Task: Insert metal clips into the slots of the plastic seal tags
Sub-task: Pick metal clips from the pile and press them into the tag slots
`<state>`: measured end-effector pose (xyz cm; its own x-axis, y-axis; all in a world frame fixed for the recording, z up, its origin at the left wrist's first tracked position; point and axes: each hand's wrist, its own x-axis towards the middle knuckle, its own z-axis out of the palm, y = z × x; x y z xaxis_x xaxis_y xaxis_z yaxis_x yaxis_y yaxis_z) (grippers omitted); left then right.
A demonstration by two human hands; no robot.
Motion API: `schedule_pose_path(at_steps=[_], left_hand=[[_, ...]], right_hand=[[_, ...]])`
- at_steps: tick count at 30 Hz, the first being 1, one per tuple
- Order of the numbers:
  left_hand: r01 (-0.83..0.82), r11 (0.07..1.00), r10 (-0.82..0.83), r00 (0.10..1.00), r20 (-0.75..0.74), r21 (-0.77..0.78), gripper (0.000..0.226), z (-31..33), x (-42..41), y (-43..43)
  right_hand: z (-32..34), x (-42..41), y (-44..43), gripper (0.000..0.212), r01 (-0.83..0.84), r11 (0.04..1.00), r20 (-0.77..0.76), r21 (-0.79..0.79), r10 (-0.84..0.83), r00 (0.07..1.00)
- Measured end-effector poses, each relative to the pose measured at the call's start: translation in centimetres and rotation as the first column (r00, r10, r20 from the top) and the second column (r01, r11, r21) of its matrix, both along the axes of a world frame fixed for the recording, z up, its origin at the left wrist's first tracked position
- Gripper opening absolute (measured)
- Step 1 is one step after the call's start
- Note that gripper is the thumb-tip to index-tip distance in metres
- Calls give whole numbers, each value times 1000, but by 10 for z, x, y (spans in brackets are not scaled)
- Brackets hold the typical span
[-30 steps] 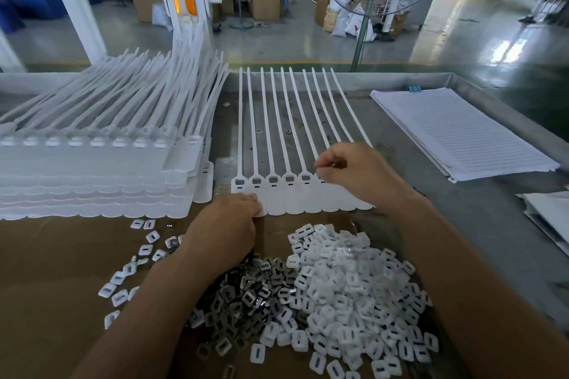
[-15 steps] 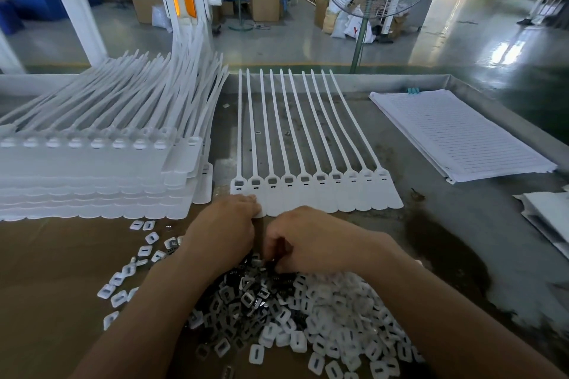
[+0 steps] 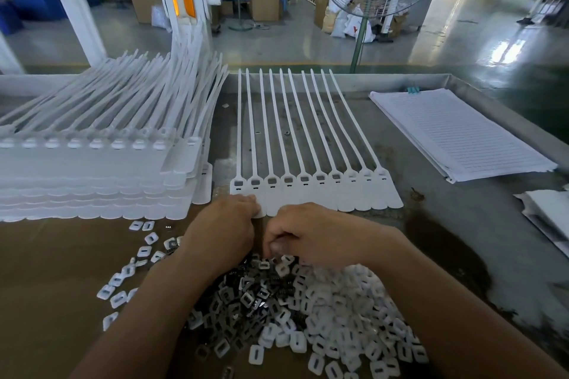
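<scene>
Down off the strip of white plastic seal tags comes the right hand, fingers curled into the heap of dark metal clips, whether pinching one I cannot tell; left hand, fingers bent, pins the strip's near edge so it stays put.

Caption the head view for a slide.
Left hand touches a strip of white seal tags while right hand picks at the clip pile.
</scene>
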<state>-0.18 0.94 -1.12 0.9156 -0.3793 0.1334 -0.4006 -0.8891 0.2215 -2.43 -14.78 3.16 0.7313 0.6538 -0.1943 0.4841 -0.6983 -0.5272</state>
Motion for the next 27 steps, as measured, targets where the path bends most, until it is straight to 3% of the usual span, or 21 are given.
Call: schedule_pose_path(at_steps=[5, 10, 15, 20, 23, 27], left_hand=[[-7, 1000, 7, 1000, -19, -2, 35, 1, -1, 0], [-11, 1000, 11, 999, -44, 0, 40, 3, -2, -2], [-7, 1000, 8, 997, -71, 15, 45, 3, -2, -2], [11, 1000, -9, 998, -58, 29, 45, 4, -2, -2], [0, 1000, 1, 998, -68, 20, 45, 5, -3, -2], [0, 1000, 2, 997, -77, 22, 45, 6, -4, -2]], right_hand=[[0, 0, -2, 18, 36, 999, 13, 36, -37, 999], [3, 9, -19, 15, 260, 947, 27, 189, -269, 963], [-3, 32, -58, 18, 510, 782, 42, 359, -559, 828], [-26, 59, -92, 20, 697, 531, -54, 482, -776, 629], [-40, 68, -102, 12, 722, 538, 57, 435, -817, 574], [-51, 75, -106, 12, 746, 543, 72, 386, -823, 563]])
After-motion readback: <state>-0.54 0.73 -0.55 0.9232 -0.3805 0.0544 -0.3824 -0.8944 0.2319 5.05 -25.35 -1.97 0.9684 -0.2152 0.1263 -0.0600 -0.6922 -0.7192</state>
